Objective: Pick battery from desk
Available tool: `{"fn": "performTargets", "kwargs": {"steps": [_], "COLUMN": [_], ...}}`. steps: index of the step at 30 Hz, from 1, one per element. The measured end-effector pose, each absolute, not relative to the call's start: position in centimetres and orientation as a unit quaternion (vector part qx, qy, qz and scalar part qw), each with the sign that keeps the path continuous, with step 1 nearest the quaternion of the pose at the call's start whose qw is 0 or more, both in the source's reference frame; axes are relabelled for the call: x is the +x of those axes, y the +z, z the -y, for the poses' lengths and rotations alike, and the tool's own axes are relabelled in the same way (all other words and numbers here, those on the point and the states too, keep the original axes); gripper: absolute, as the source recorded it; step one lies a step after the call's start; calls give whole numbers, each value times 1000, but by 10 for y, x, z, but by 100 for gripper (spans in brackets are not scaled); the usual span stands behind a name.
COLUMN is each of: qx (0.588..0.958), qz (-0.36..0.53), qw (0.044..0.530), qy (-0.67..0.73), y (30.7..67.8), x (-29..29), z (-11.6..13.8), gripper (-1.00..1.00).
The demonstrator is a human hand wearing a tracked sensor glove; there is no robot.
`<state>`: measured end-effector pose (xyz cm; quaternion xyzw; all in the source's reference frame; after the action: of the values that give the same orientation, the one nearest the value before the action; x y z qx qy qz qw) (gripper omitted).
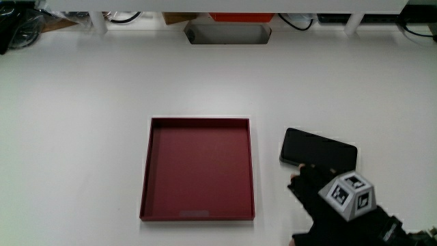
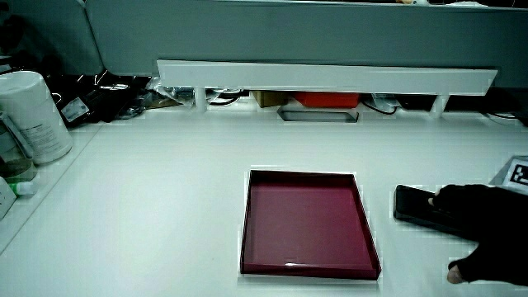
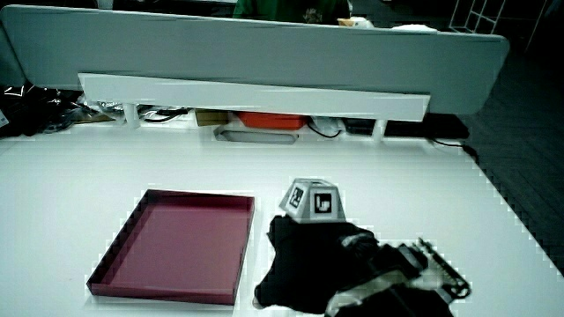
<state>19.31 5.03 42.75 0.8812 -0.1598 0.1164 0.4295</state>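
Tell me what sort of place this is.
Probably an office or lab desk: a white table with a low grey partition, cables tucked under a white shelf, and a dark red tray.

I see the tray lying on the table near its middle. The battery lies flat on the table just beside the tray. The hand sits over the battery's edge nearest the person, near the tray's corner.
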Motion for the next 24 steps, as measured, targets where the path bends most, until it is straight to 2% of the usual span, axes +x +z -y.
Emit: {"fn": "performTargets", "kwargs": {"steps": [5,13,24], "qx": [886,874,864], "qz": [123,64,-6], "qw": [431,460,490], "qy": [121,143,118], "y": [440,465,522], "x": [206,223,235], "z": [-27,3,18], "gripper": [0,0,0]}}
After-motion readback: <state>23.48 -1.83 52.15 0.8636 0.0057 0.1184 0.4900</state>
